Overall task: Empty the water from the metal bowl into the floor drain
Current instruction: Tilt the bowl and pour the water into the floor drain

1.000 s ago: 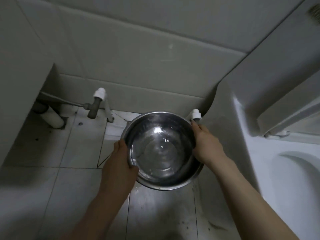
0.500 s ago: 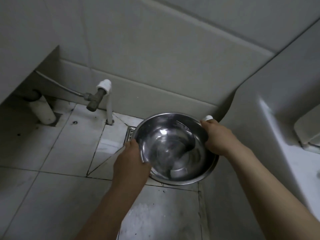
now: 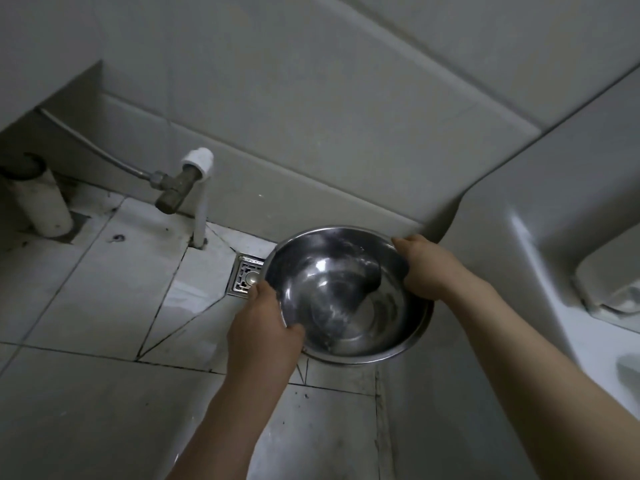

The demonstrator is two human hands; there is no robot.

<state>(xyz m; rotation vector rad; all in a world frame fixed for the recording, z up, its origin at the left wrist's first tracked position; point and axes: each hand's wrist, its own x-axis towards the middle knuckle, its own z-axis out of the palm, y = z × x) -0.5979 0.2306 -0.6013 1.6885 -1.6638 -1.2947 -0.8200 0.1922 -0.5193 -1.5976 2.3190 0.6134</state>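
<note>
The metal bowl [image 3: 346,292] is held low over the tiled floor, tipped slightly, with a shallow pool of water in its bottom. My left hand [image 3: 263,327] grips the near-left rim, thumb inside the bowl. My right hand [image 3: 426,268] grips the far-right rim. The square metal floor drain [image 3: 246,278] lies just left of the bowl; its right part is hidden behind the rim.
A white pipe with a brass valve [image 3: 180,192] and a hose rises from the floor left of the drain. A thicker white drain pipe [image 3: 41,209] stands at far left. The white toilet [image 3: 554,271] fills the right side. The tiled wall [image 3: 311,116] runs behind.
The view has swung left and down, uncovering the floor drain. The bowl has dropped closer to the floor and tilted a little; both hands keep their grip.
</note>
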